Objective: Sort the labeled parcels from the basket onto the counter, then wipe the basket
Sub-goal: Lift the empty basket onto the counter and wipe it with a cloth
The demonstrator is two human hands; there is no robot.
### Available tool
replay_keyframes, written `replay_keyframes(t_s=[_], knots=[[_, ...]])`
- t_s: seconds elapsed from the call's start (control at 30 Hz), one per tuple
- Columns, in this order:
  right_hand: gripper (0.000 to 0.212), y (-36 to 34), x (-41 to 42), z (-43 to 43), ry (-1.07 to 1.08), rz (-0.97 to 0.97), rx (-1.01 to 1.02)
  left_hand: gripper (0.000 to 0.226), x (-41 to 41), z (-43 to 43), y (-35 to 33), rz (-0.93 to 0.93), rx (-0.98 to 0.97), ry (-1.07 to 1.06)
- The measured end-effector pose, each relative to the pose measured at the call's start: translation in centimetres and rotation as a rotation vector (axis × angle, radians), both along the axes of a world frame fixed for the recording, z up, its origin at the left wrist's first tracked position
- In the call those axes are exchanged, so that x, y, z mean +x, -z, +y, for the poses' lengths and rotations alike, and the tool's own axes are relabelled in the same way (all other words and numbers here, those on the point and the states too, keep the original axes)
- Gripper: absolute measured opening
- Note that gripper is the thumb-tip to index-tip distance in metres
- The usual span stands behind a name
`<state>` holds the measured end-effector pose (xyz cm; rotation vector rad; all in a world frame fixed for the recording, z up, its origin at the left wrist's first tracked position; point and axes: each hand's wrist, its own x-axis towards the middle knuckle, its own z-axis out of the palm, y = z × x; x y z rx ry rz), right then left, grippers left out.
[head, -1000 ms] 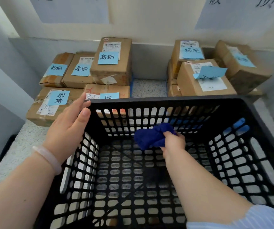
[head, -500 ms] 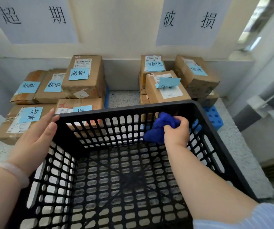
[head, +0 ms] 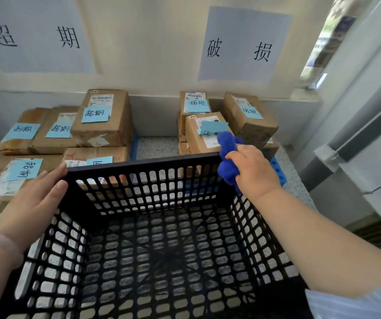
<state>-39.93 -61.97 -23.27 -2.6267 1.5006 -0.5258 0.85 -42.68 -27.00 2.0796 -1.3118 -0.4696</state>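
Note:
A black lattice basket [head: 143, 165] stands on the counter in front of me with nothing inside it. My right hand [head: 252, 170] grips a bunched blue cloth [head: 227, 162] against the basket's far right corner, at the rim. My left hand [head: 35, 201] rests flat with straight fingers on the outside of the far left corner. Behind the basket, brown parcels with blue notes lie in two groups: a left group [head: 103, 118] and a right group [head: 249, 116].
Two paper signs [head: 242, 44] hang on the wall, one above each group. A strip of speckled counter [head: 157, 147] shows between the groups. A blue plastic block [head: 279, 171] lies right of the basket. A grey wall and rail close off the right side.
My right hand has carried the blue cloth from the inside of the far wall up and right to the far right corner rim. My left hand has stayed at the left corner.

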Motion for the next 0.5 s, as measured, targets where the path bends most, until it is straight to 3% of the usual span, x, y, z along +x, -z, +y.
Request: replay_keyframes(t_s=[0.1, 0.17, 0.27, 0.37, 0.5], knots=[[0.042, 0.0, 0.2, -0.2, -0.001, 0.211, 0.042, 0.050, -0.7, 0.0, -0.5, -0.001, -0.004, -0.007], [0.041, 0.7, 0.0, 0.2, -0.027, 0.314, -0.015, 0.062, -1.1, 0.1, -0.6, -0.016, 0.001, -0.022], [0.032, 2.0, -0.4, 1.9, -0.134, 0.615, -0.103, 0.069, -1.0, 0.1, -0.5, -0.023, 0.005, -0.023], [0.038, 2.9, 0.1, 2.3, -0.102, 0.809, -0.064, 0.072, -0.5, 0.1, -0.3, -0.026, 0.006, -0.021], [0.041, 3.9, 1.1, 1.9, -0.084, 0.966, 0.000, 0.052, -0.5, 0.0, -0.2, -0.016, -0.005, -0.019]])
